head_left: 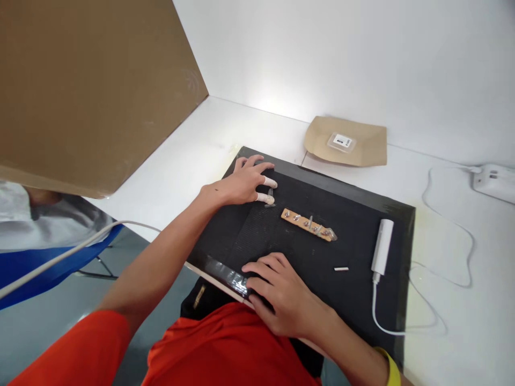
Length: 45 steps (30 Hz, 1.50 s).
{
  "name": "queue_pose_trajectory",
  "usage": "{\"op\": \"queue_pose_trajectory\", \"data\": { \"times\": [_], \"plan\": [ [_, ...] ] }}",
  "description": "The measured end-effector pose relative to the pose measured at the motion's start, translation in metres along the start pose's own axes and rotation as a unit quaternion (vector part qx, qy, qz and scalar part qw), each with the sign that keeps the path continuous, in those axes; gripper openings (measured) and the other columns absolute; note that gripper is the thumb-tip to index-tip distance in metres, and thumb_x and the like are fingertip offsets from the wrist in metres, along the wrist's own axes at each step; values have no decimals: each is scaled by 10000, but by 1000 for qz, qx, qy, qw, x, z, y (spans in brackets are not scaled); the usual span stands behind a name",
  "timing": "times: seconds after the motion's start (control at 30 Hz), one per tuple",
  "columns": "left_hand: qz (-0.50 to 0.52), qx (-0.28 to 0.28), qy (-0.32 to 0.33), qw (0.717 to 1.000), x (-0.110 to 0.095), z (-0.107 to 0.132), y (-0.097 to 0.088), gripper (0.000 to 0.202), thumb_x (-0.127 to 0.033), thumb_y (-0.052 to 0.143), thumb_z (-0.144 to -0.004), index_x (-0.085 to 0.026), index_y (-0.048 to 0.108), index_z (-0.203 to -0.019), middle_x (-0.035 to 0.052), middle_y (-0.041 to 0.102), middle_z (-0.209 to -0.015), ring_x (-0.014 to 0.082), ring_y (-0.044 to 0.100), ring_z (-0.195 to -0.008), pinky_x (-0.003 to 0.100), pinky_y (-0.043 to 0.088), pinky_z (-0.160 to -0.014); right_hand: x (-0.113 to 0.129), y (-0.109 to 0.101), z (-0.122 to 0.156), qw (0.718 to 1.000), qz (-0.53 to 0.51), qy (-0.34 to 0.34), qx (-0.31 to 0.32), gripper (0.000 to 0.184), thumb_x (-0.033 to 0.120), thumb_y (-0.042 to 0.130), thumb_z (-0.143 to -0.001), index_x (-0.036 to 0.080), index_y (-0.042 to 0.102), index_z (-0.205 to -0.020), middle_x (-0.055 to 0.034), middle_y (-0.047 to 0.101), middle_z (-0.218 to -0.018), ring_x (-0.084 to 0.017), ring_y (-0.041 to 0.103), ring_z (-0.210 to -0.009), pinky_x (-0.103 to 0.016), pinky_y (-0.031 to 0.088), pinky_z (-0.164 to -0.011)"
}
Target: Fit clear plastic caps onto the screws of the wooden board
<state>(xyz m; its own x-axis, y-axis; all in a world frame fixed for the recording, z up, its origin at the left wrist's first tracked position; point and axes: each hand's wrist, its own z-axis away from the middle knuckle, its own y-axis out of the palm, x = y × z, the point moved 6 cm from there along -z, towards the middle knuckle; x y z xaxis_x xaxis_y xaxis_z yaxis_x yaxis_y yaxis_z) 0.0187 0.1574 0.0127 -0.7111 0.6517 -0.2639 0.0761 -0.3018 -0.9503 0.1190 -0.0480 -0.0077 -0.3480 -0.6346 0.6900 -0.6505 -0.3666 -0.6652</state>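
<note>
My left hand point(249, 180) lies at the far left of the black mat point(245, 230), its fingers spread. White covers sit on the thumb and index finger, and their tips are at some small clear pieces point(271, 193). The hand grips nothing that I can see. Closer to me, my right hand point(281, 292) rests palm down at the mat's front edge with its fingers stretched out. Between and beyond the hands is a narrow tan strip point(300, 219) bearing several small shiny round pieces and clear bits, some jutting past its right end.
A short white stick point(341, 268) and a white cabled device point(382, 246) lie on the mat's right side. Behind stands a brown paper tray point(368, 145) with a labelled clear case point(341, 141). A power strip point(494, 182) is far right; a brown panel point(100, 80) rises left.
</note>
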Motion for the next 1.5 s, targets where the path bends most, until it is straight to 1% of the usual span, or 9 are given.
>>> {"op": "queue_pose_trajectory", "data": {
  "times": [0.23,0.37,0.57,0.73,0.9,1.0,1.1,1.2,1.5],
  "plan": [
    [24,-1,-20,999,-2,-1,-5,286,-458,786,-885,-214,784,-1034,134,493,-1597,413,271,-1547,652,195,-1192,0,-1,0,1000,3,-9,-10,119,200,590,-954,193,602,-1072,-84,690,-1289,-231,581,-1121,-444,444,-999],
    [23,-26,-26,999,1,5,-5,314,-502,782,-880,-206,783,-983,134,530,-1565,405,313,-1529,632,213,-1193,1,-2,0,1000,4,-8,-7,129,195,591,-953,195,603,-1082,-86,692,-1291,-227,581,-1125,-443,447,-999],
    [29,-73,-32,996,7,29,3,359,-535,731,-912,-241,773,-1113,117,552,-1553,374,348,-1526,614,198,-1208,1,-1,1,1000,7,-10,-7,118,200,594,-953,197,606,-1069,-82,695,-1284,-227,585,-1127,-441,441,-1000],
    [39,-100,-40,993,10,43,5,534,-583,775,-853,-216,720,-1237,139,557,-1550,391,366,-1521,612,200,-1211,0,0,1,1000,7,-13,-5,121,203,604,-951,191,604,-1071,-76,689,-1295,-227,575,-1129,-437,432,-1004],
    [32,-114,-34,992,10,39,3,510,-595,756,-860,-219,732,-1204,129,580,-1527,392,385,-1510,600,209,-1196,0,0,2,1000,4,-14,-8,110,206,603,-951,193,600,-1060,-73,692,-1284,-227,577,-1121,-434,428,-1003],
    [19,-116,-32,993,7,34,3,471,-600,743,-869,-205,762,-1125,129,611,-1492,392,405,-1494,600,205,-1186,0,1,2,1000,5,-14,-6,107,206,597,-955,194,599,-1062,-72,690,-1289,-228,576,-1128,-433,423,-1005],
    [7,-110,-34,993,4,31,4,388,-559,736,-900,-203,785,-1044,122,639,-1460,375,437,-1470,610,173,-1189,-1,2,1,1000,5,-10,-5,100,212,595,-958,193,598,-1057,-69,687,-1290,-225,574,-1132,-430,417,-1007],
    [0,-114,-39,993,2,31,4,331,-511,744,-917,-206,790,-1035,116,658,-1442,360,453,-1456,614,154,-1192,-1,1,1,1000,7,-10,-7,112,203,591,-957,188,599,-1068,-67,682,-1300,-221,571,-1136,-427,407,-1018],
    [-20,-111,-55,992,-1,27,2,254,-453,751,-919,-204,790,-951,96,663,-1441,367,432,-1464,617,179,-1173,-2,3,4,1000,5,-13,-2,119,221,599,-959,188,597,-1073,-64,679,-1305,-219,563,-1140,-425,400,-1023]
  ]
}}
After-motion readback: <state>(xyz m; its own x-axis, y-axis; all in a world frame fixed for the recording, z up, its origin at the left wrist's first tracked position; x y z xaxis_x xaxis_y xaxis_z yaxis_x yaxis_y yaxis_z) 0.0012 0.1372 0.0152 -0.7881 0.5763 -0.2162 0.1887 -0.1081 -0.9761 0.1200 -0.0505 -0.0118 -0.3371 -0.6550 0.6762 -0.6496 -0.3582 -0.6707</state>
